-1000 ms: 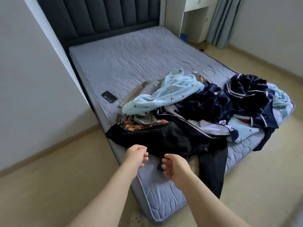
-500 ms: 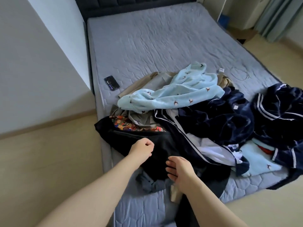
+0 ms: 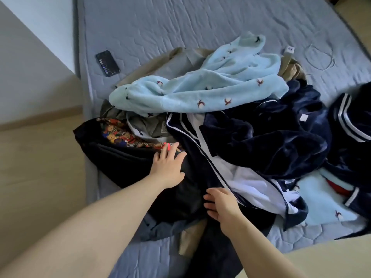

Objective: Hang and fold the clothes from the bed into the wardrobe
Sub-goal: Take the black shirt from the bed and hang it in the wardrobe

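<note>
A heap of clothes lies on the near part of the grey mattress (image 3: 200, 23). A black garment (image 3: 128, 163) with a colourful bear print (image 3: 120, 137) is at the front left. My left hand (image 3: 167, 167) lies on it with fingers spread and straight. My right hand (image 3: 222, 205) rests with loosely bent fingers at the edge of a navy jacket with white piping (image 3: 200, 157). A light blue fleece (image 3: 210, 85) drapes over the top of the heap. Dark blue velvet clothes (image 3: 271, 141) fill the right side.
A black phone (image 3: 107, 63) lies on the mattress near its left edge. A thin cable loop (image 3: 319, 59) is at the back right. A white wall (image 3: 30, 47) stands on the left, and wooden floor (image 3: 40, 167) runs beside the bed.
I have leaned closer over the bed. My left hand opened from a loose fist and reached forward onto the black garment. My right hand moved up to the navy jacket's edge.
</note>
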The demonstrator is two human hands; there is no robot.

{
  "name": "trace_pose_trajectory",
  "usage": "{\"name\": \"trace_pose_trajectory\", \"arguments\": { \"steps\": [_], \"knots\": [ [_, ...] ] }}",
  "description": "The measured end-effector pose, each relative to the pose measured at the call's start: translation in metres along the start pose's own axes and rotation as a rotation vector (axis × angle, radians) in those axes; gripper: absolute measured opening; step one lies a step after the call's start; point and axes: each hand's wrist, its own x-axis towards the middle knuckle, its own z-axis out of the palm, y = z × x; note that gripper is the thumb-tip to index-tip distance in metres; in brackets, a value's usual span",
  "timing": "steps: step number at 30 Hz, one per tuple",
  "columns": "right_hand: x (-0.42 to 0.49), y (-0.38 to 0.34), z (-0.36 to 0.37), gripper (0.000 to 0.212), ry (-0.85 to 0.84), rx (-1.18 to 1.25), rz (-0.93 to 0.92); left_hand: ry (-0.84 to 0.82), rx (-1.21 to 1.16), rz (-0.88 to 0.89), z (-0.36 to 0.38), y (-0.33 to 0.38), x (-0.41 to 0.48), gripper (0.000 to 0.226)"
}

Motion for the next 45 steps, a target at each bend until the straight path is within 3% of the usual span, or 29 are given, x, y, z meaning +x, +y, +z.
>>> {"name": "trace_pose_trajectory", "arguments": {
  "steps": [4,7,9,17,21,25,28,31,34,36,39,42,45],
  "knots": [
    [0.018,0.007,0.004,0.01,-0.035,0.01,0.032,-0.038,0.127,-0.143,0.021,-0.01,0.018,0.07],
    [0.023,0.013,0.006,0.011,-0.035,0.013,0.063,-0.051,0.185,-0.125,0.035,-0.018,0.01,0.045],
    [0.02,0.016,0.008,0.011,-0.045,0.005,0.086,-0.037,0.083,-0.118,0.037,-0.024,-0.004,0.032],
    [-0.018,0.002,0.028,0.015,-0.072,-0.027,0.035,0.176,-0.503,-0.216,0.001,-0.055,-0.076,0.037],
    [-0.051,-0.02,0.045,0.014,-0.094,-0.063,-0.086,0.28,-0.758,-0.252,-0.044,-0.058,-0.102,0.034],
    [-0.097,-0.047,0.062,0.008,-0.132,-0.118,-0.326,0.43,-0.965,-0.229,-0.09,-0.062,-0.129,0.025],
    [-0.132,-0.057,0.073,0.03,-0.226,-0.22,-0.475,0.51,-1.184,-0.201,-0.12,-0.071,-0.155,0.023],
    [-0.161,-0.059,0.082,0.065,-0.204,-0.436,-0.559,0.586,-1.364,-0.136,-0.146,-0.08,-0.179,0.028],
    [-0.189,-0.058,0.09,0.062,-0.115,-0.477,-0.625,0.669,-1.465,-0.091,-0.172,-0.086,-0.212,0.028],
    [-0.201,-0.059,0.093,0.054,-0.051,-0.401,-0.631,0.719,-1.545,-0.073,-0.189,-0.091,-0.233,0.027],
    [-0.214,-0.063,0.095,0.056,-0.02,-0.177,-0.475,0.761,-1.731,0.013,-0.218,-0.097,-0.26,0.032],
    [-0.232,-0.074,0.105,0.048,-0.321,0.141,-0.291,0.748,-1.803,0.1,-0.242,-0.099,-0.288,0.028],
    [-0.26,-0.092,0.115,0.03,-0.395,0.14,-0.393,0.76,-1.799,0.13,-0.257,-0.108,-0.31,0.026]
  ]
}}
